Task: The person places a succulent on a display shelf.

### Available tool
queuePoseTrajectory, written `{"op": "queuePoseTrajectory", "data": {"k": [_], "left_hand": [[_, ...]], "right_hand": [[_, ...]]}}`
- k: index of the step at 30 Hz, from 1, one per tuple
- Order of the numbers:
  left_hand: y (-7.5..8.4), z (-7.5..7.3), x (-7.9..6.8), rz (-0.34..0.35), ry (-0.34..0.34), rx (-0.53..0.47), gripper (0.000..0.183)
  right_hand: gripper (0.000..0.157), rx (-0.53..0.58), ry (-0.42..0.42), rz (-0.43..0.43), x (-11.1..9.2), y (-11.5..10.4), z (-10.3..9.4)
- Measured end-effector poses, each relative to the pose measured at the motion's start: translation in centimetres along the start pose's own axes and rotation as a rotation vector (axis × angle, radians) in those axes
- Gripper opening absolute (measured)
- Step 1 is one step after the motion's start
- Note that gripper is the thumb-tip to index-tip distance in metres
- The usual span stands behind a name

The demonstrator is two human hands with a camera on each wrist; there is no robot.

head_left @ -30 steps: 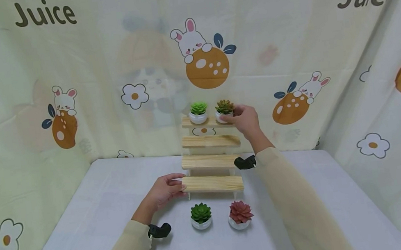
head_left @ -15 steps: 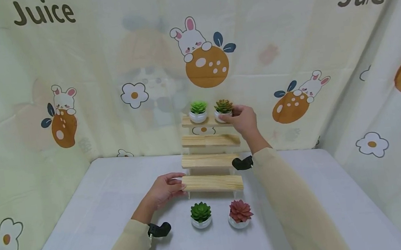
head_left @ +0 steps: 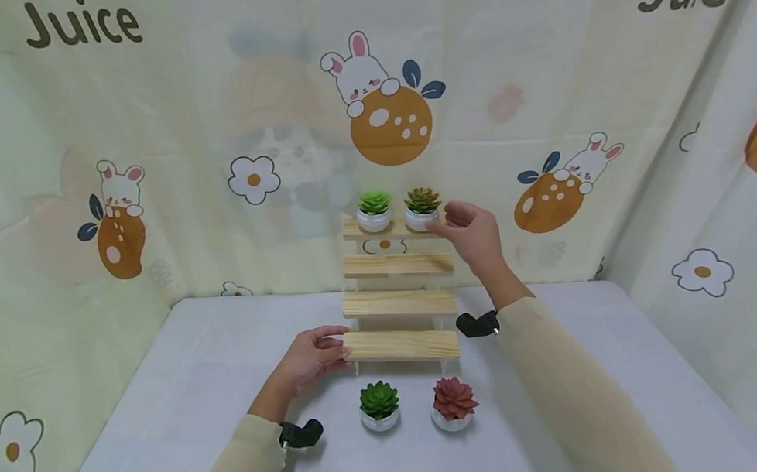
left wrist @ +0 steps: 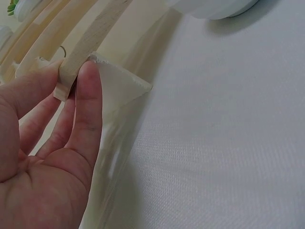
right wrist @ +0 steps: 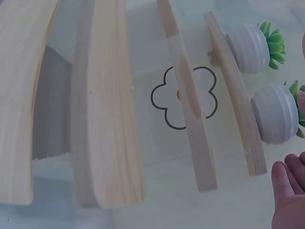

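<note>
My left hand point(head_left: 305, 363) pinches the left end of the lowest plank of a tiered wooden stand point(head_left: 401, 345); in the left wrist view the thumb and fingers close round the plank's end point(left wrist: 71, 76). On the top tier stand two small succulents in white pots: a bright green one point(head_left: 374, 211) and a brownish-green one point(head_left: 422, 209) to its right. My right hand point(head_left: 475, 237) is just right of the brownish-green succulent, its fingers loosened and the thumb tip near the pot. In the right wrist view the fingers point(right wrist: 282, 183) lie apart from that pot point(right wrist: 275, 114).
In front of the stand, a dark green succulent point(head_left: 379, 406) and a red succulent point(head_left: 453, 403) stand in white pots on the white-covered table point(head_left: 193, 397). A printed cloth point(head_left: 472, 132) hangs close behind the stand.
My right hand has let go of the brownish-green succulent's pot and drawn slightly right, its fingers opening. The left hand keeps its grip on the lowest plank.
</note>
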State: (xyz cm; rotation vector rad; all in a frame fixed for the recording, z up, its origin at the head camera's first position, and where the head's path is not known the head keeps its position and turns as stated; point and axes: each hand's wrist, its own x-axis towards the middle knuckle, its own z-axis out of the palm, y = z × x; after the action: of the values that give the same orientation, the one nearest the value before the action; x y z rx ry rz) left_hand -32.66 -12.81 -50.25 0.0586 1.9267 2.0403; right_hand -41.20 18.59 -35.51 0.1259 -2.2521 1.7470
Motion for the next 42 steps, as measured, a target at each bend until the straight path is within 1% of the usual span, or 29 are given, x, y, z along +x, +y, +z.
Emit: {"op": "queuePoseTrajectory", "data": {"k": [4, 11, 14, 20, 26, 30, 32, 36, 42], "left_hand": [[0.0, 0.1, 0.1, 0.002, -0.004, -0.006, 0.049], [0.0, 0.0, 0.1, 0.01, 0.002, -0.009, 0.049], [-0.1, 0.1, 0.1, 0.009, 0.003, -0.018, 0.049], [-0.2, 0.1, 0.1, 0.016, -0.013, -0.026, 0.049], [-0.2, 0.0, 0.1, 0.018, -0.01, -0.032, 0.049], [-0.1, 0.0, 0.1, 0.015, -0.003, -0.029, 0.049], [-0.1, 0.0, 0.0, 0.018, -0.004, -0.022, 0.05], [-0.2, 0.0, 0.0, 0.016, 0.0, -0.018, 0.049], [-0.2, 0.0, -0.1, 0.013, 0.008, -0.025, 0.049]], "right_hand": [[0.067, -0.027, 0.003, -0.023, -0.8, 0.8, -1.2], [0.066, -0.096, -0.014, -0.009, -3.0, 2.5, -3.7], [0.067, -0.152, -0.018, 0.005, -4.0, 3.7, -5.0], [0.067, -0.269, 0.001, 0.033, -6.2, 6.4, -7.3], [0.077, -0.32, -0.01, 0.115, -8.2, 8.0, -8.9], [0.084, -0.377, -0.021, 0.162, -9.1, 9.3, -9.5], [0.089, -0.399, -0.027, 0.2, -9.6, 10.0, -9.7], [0.096, -0.376, -0.047, 0.281, -10.6, 11.4, -10.0], [0.095, -0.339, -0.076, 0.347, -11.7, 12.9, -10.4]]}}
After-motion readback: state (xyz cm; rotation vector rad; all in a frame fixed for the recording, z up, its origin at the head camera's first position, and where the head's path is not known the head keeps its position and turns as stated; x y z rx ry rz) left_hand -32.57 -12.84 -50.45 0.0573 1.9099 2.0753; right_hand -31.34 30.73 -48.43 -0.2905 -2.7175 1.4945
